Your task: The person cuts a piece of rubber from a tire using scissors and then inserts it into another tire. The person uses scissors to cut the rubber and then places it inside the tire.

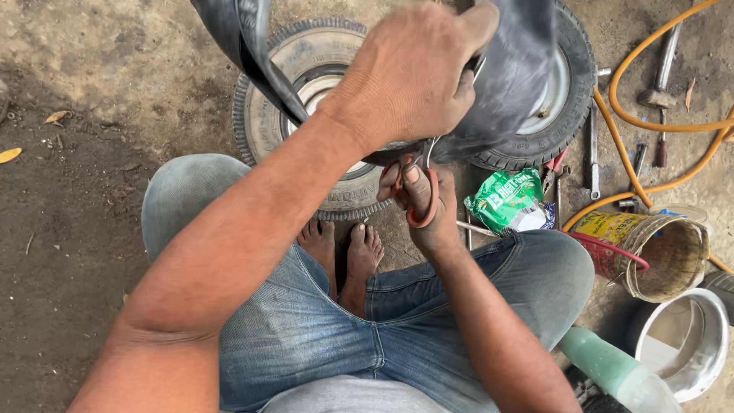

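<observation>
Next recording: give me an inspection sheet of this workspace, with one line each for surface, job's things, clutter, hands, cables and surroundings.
Surface: bare dirt ground, dusty, a few dry leaves.
Job's things: black inner tube held up; red-handled scissors at its lower edge.
Clutter: two small wheels lying flat, green packet, tin can, metal bowl, green bottle, hammer, wrench.
Hands: left hand grips the tube; right hand has fingers through the scissor handles.
Cables: orange hose looping at right.
Surroundings: person seated, jeans, bare feet by the wheels.
</observation>
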